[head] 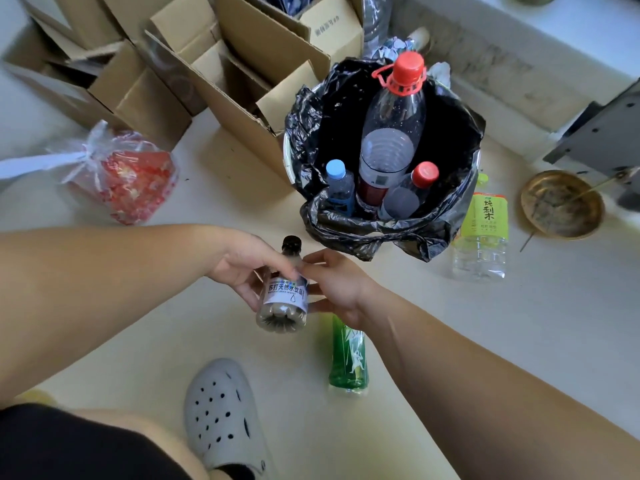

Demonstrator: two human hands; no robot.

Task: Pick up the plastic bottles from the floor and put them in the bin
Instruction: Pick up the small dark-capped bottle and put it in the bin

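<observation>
My left hand [242, 268] and my right hand [337, 282] both grip a small clear bottle [285, 299] with a black cap and white label, held just in front of the bin [363, 233]. The bin has a black liner and holds three bottles: a tall red-capped one [391, 133], a blue-capped one [341, 185] and a small red-capped one [412, 192]. A green bottle [348, 358] lies on the floor under my right wrist. A clear bottle with a yellow-green label [483, 230] lies right of the bin.
Open cardboard boxes [221, 71] crowd the floor behind and left of the bin. A bag with red contents [128, 181] lies at left. A brass dish [562, 206] sits at right below a grey metal bracket [602, 129]. My grey clog [221, 414] is below.
</observation>
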